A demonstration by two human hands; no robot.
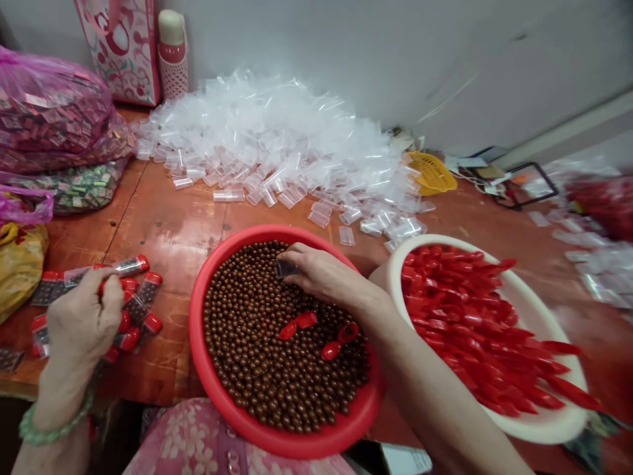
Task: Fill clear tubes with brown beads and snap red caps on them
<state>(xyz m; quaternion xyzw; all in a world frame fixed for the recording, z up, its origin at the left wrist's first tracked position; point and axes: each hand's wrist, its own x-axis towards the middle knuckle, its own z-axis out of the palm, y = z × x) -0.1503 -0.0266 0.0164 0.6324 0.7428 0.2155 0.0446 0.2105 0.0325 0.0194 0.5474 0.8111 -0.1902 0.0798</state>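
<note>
My right hand (pixel 316 267) dips into a red basin (pixel 198 330) full of small round brown balls (pixel 262 330). Its fingers close around a clear plastic tube (pixel 285 267) that touches the balls. Two red scoop-like caps (pixel 298 324) lie on the balls nearby. On the left, my left hand (pixel 86 316) is closed over a group of filled, red-capped tubes (pixel 148 288). Red shows between its thumb and fingers, where it grips a red-capped tube (pixel 102 287); most of that tube is hidden.
A large heap of clear tubes (pixel 277 138) spreads along the wall. To the right stands a white basin (pixel 554 316) of red caps (pixel 465 323). A yellow basket (pixel 430 173) lies behind it. Filled bags (pixel 54 112), a paper bag (pixel 123 53) and a bottle (pixel 173 59) stand left.
</note>
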